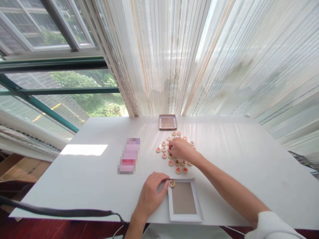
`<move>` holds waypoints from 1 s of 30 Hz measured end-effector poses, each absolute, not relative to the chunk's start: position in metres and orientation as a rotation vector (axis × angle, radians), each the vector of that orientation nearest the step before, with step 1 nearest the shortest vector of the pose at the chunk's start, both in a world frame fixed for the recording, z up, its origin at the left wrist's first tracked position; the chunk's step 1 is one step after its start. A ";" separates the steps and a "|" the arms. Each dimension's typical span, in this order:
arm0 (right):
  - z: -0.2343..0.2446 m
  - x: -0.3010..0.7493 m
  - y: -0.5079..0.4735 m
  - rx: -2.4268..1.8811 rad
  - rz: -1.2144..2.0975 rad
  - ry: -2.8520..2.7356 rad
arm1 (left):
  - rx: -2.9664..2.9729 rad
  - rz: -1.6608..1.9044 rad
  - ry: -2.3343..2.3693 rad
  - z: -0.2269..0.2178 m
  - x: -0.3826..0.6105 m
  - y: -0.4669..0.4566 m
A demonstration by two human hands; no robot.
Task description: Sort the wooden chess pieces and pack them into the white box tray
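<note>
Round wooden Chinese chess pieces (pixel 177 162), marked with red and black characters, lie loosely grouped near the middle of the white table. Over the group, my right hand (pixel 183 149) has its fingers pinched down on a Chinese chess piece, mostly hidden beneath them. My left hand (pixel 153 191) holds the upper left corner of a shallow open box (pixel 198 199) between thumb and fingers, which are curved round its edge. Inside that corner sits a single black-marked piece (pixel 172 183). The rest of the box shows a bare brown bottom.
A second shallow box part (pixel 167 128) rests behind the pieces. On the left lies a blurred-out pink rectangular item (pixel 129 156). The white table (pixel 239 159) reaches to a striped curtain (pixel 169 59) and window. A black strap (pixel 62 211) crosses the lower left.
</note>
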State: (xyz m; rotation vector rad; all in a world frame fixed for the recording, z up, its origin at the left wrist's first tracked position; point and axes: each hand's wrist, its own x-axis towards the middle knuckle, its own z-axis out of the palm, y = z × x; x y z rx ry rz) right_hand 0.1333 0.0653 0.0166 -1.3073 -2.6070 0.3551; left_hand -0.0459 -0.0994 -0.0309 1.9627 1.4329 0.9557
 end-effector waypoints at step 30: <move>0.012 0.230 -0.032 -1.250 0.944 -1.811 | 1.969 0.952 1.448 -0.031 -0.045 -0.099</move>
